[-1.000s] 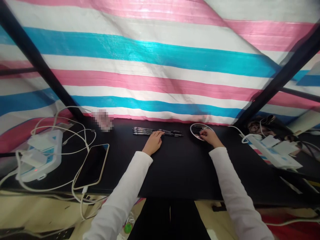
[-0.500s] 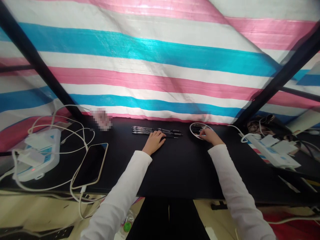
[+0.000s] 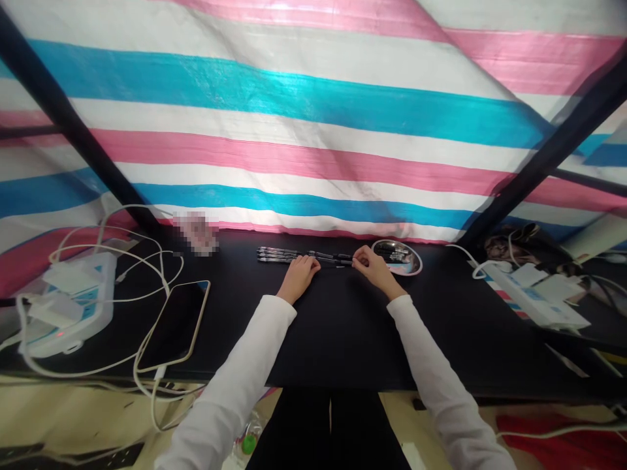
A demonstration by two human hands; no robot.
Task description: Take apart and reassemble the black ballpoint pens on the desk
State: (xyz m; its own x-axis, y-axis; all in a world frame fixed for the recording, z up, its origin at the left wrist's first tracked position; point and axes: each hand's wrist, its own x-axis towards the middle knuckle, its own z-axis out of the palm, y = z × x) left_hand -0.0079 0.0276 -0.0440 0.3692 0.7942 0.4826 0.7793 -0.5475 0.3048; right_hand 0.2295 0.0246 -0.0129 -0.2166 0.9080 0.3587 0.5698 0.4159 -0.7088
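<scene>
Black surface (image 3: 313, 333) is being worked on: pens (image 3: 389, 250) are being kept in a dish (image 3: 410, 262) beside the right hand (image 3: 373, 263) pinching a pen (image 3: 340, 260); the left hand (image 3: 298, 277) is being spread on loose pens (image 3: 274, 256).

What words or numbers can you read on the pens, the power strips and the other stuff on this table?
No words can be read.
Black pens: any print is too small to read.
White power strips: blue marks, too small to read.
Small item at the back: blurred out.
Phone: dark screen, no text.
</scene>
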